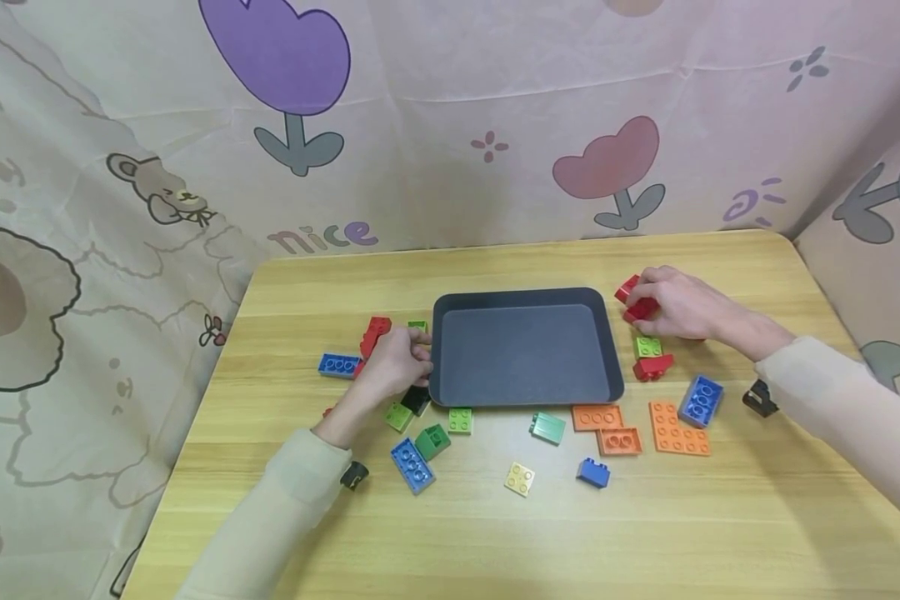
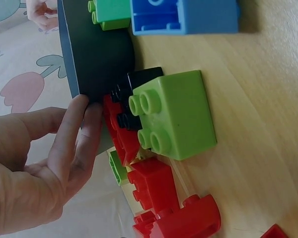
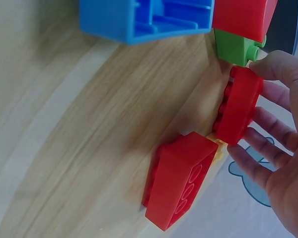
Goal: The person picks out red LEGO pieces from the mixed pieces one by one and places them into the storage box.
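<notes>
My left hand [image 1: 401,360] is at the left side of the dark grey tray [image 1: 527,398], its fingertips right at the rim. Below those fingertips in the left wrist view lie a red brick [image 2: 121,136], a black brick [image 2: 144,77] and a light green brick [image 2: 181,114]. On the far right of the table my right hand [image 1: 678,302] holds a red brick [image 3: 240,106] between thumb and fingers, studs facing away from the palm. Close to it are another red brick [image 3: 181,181] and a small light green brick [image 3: 233,47].
Several bricks lie in front of the tray, among them orange bricks [image 1: 597,417], a yellow brick [image 1: 520,479] and blue bricks [image 1: 412,465]. An orange plate [image 1: 677,430] and a blue brick [image 1: 701,401] sit near the right forearm. Behind the table hangs a printed cloth [image 1: 450,125].
</notes>
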The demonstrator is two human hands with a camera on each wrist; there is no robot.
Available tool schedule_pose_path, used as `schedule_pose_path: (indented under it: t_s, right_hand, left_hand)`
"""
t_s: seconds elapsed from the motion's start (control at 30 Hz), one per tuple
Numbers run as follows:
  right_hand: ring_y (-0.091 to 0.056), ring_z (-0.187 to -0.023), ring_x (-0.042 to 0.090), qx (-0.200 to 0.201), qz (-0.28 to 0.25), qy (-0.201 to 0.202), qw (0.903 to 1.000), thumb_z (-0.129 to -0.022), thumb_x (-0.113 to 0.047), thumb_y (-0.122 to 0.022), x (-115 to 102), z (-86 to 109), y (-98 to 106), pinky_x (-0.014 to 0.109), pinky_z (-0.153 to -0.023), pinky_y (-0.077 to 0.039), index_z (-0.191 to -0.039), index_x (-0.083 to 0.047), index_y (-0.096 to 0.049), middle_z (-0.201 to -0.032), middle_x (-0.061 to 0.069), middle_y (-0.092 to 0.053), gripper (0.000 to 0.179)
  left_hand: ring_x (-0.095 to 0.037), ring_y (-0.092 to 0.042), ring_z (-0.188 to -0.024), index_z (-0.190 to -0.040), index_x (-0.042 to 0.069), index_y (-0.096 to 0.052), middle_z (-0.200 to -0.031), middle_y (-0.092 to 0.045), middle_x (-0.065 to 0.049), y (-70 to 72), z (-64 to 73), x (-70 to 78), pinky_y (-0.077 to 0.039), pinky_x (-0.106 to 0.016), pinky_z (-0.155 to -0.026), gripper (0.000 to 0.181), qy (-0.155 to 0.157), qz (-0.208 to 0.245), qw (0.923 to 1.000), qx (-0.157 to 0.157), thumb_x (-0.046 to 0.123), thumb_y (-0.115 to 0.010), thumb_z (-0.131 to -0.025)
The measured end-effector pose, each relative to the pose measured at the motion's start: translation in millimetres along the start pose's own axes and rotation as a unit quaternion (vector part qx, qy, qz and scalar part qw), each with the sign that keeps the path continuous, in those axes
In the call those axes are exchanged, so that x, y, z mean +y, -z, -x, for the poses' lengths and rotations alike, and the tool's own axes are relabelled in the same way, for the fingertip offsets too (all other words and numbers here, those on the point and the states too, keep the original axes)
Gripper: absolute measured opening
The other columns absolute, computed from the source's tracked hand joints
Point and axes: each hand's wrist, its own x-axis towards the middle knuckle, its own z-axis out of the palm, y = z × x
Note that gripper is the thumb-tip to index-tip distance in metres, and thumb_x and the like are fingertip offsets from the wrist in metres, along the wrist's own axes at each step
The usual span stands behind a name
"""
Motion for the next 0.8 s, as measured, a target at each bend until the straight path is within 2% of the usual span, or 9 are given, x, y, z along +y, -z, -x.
schedule_pose_path:
  t_s: [0.5,0.8]
  right_hand:
    - [-0.060,-0.105,0.034,0.010,-0.003,-0.004,0.9999,-0.080,-0.016,-0.087,-2.3,2.9,2.8,0.055,-0.092,-0.058,-0.105,-0.012,-0.079,-0.110,0.014,-0.068,0.026]
    - [-0.062,-0.105,0.034,0.016,-0.003,-0.005,0.9999,-0.080,-0.017,-0.087,-6.0,-0.3,11.6,0.054,-0.090,-0.061,-0.105,-0.010,-0.079,-0.113,0.014,-0.069,0.027]
  left_hand:
    - [-0.019,-0.073,-0.077,-0.143,-0.004,-0.059,-0.101,-0.067,-0.016,-0.6,0.3,-2.1,-0.067,-0.029,-0.071,0.047,-0.006,0.001,1.0000,0.000,-0.005,-0.067,-0.097]
    - [-0.018,-0.073,-0.077,-0.142,-0.004,-0.059,-0.101,-0.067,-0.016,-0.9,-1.1,-2.5,-0.067,-0.029,-0.071,0.046,-0.008,0.004,1.0000,0.000,-0.005,-0.067,-0.097]
